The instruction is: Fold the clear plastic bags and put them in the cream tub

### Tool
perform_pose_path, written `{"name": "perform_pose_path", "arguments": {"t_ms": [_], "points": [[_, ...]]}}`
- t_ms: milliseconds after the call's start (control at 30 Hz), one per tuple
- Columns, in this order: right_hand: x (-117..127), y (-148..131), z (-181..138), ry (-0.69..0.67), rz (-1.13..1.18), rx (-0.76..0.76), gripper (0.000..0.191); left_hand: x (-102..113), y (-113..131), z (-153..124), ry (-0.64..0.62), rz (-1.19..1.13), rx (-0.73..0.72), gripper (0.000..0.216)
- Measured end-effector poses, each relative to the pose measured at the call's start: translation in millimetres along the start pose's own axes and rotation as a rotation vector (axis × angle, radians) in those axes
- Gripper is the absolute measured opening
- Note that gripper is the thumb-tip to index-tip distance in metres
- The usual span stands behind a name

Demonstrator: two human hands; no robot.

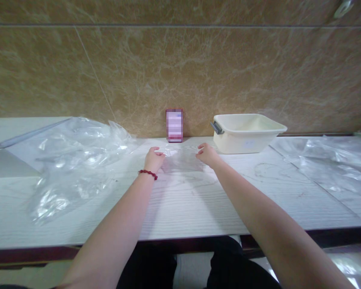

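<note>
Head view: both hands [153, 159] [207, 154] pinch the clear bag [183, 159].

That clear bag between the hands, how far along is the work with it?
Early, by the look of it. In hand: the left hand and right hand each pinch an edge of one flat clear bag on the table. Nothing looks finished: the cream tub shows nothing inside from here. Left: a heap of clear plastic lies untouched beside the left hand.
</note>
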State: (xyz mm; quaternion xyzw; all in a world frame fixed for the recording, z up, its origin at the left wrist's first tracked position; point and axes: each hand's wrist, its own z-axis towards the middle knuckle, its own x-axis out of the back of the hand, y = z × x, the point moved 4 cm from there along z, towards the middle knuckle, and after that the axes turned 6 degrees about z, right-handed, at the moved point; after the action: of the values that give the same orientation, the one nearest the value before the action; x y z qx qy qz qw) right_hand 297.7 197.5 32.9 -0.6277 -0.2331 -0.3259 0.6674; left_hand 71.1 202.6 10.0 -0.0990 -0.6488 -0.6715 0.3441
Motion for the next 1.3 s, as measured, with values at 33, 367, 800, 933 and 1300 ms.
{"name": "perform_pose_path", "arguments": {"t_ms": [33, 367, 800, 933, 1300], "points": [[-0.6, -0.2, -0.1, 0.002, 0.019, 0.001, 0.033, -1.1, 0.0, -0.2, 0.001, -0.020, 0.009, 0.043], [-8.2, 0.4, 3.5, 0.014, 0.119, 0.058, 0.033, -9.0, 2.6, 2.0, -0.055, -0.042, -0.104, 0.027], [-13.4, 0.1, 6.1, 0.099, 0.044, 0.073, 0.034, -9.9, 1.5, -0.2, -0.086, 0.017, -0.119, 0.032], [-16.9, -0.4, 6.9, 0.110, 0.035, 0.121, 0.032, -11.5, -1.2, -0.3, -0.099, 0.012, -0.111, 0.039], [-13.2, -1.4, 6.5, 0.168, -0.059, 0.135, 0.029, -13.4, -0.9, 1.4, -0.090, 0.084, -0.156, 0.042]]}}
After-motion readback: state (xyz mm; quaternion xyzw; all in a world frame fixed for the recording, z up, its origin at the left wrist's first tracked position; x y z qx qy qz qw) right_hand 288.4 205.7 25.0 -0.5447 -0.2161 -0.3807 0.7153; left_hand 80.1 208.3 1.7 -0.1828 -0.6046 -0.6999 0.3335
